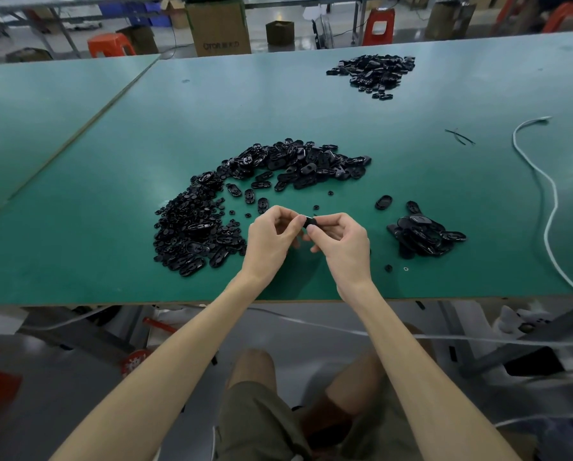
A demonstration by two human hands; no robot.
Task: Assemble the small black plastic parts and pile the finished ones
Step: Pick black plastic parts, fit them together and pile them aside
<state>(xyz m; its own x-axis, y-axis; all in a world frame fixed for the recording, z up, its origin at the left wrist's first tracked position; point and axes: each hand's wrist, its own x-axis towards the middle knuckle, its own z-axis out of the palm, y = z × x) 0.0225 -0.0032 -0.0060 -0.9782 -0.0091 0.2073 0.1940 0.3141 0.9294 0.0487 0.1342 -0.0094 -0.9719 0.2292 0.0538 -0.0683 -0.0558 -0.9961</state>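
A long white cable (544,194) snakes along the right side of the green worktop (112,181) and runs off its near edge. Beyond the far edge stand a tall brown cardboard box (218,26), a smaller open cardboard box (279,32) and red plastic stools (380,26).

Three heaps of black plastic parts lie on the green bench (118,134): a large heap (245,194) in the middle, a small heap (424,239) at the right, and a far heap (373,73). The pieces in each are too many to count. One white cable (544,194) runs along the right side. Three orange stools stand beyond the bench.
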